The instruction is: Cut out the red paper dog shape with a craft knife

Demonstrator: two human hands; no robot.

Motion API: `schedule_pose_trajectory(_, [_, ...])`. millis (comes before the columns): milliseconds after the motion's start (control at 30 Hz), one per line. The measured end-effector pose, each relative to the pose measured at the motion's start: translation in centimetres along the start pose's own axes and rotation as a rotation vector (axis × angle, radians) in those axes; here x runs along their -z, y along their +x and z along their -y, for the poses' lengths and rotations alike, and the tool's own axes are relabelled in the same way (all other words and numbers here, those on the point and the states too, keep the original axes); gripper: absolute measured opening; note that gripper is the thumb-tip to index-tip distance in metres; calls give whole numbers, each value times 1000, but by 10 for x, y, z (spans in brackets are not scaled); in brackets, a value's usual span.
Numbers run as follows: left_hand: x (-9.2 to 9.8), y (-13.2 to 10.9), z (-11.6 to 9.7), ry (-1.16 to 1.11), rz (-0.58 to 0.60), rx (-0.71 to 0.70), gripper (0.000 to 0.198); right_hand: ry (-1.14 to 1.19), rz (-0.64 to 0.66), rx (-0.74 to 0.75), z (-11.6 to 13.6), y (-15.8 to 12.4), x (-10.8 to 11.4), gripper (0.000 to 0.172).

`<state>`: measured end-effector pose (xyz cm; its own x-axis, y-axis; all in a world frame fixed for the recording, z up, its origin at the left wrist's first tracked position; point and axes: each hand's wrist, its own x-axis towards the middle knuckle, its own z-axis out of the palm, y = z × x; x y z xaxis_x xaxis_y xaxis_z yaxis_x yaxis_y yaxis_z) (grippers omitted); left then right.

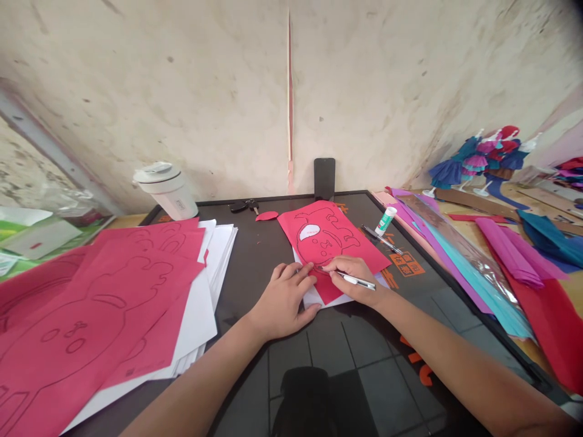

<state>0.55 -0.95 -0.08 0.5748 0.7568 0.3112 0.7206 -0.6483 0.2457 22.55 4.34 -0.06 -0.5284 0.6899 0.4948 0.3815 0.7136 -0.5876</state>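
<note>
My right hand (351, 279) is shut on a white craft knife (358, 280), and its tip is hidden under my fingers at the lower part of a red paper sheet (330, 233). A dark outline of a round cartoon figure is drawn on the sheet, with a white patch near its upper left. My left hand (285, 298) lies flat and holds nothing, its fingers pressing the sheet's lower left edge. A white paper (315, 297) sticks out beneath the red sheet. Both lie on a black cutting board (255, 258).
A stack of pink-red sheets (91, 303) with printed outlines lies on white paper (206, 273) to the left. A glue stick (386, 220), a second knife (381, 238), keys (243, 206), a phone (324, 179), a white flask (167, 191) and coloured paper (505, 255) surround the board.
</note>
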Motion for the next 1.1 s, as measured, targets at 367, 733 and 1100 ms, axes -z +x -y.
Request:
schedule_pose_trajectory(367, [3,1,-2,-7,7,4,32,-61,-30,-38,1,0,-3,18])
schedule_pose_trajectory(733, [0,0,-2,5,-4,-1,34,-65,-1,-20,0,1,-5,19])
schedule_pose_trajectory(1100, [-2,0,0,9,7,12,35,-89,17,73,6,-2,-1,19])
